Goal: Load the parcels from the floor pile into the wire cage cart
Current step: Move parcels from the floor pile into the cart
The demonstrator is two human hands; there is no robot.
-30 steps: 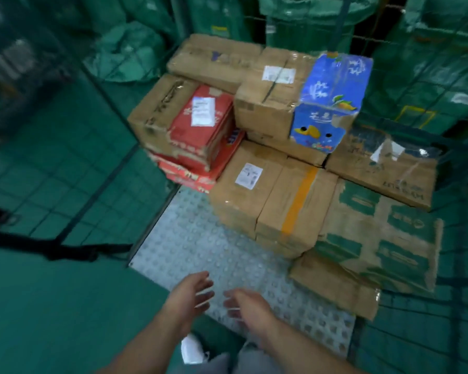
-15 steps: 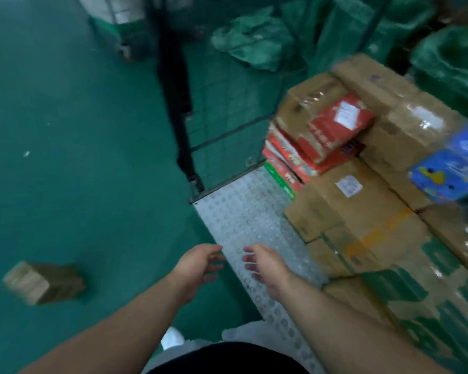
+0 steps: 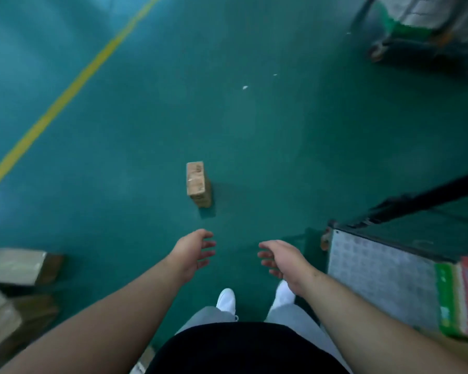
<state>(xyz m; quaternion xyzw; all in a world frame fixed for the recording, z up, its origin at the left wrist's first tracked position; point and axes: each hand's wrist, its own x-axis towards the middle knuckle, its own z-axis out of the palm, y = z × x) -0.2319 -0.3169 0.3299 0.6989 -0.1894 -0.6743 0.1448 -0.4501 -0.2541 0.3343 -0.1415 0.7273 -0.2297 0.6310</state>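
Now both spread, holding nothing — left grip (image 3: 193, 251), right grip (image 3: 281, 259) — above the green floor (image 3: 146, 117), near an upright cardboard parcel (image 3: 198, 184).

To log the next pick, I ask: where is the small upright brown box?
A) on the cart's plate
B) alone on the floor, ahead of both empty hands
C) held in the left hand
B: the small upright brown box stands on the floor beyond the left hand and right hand, touched by neither.
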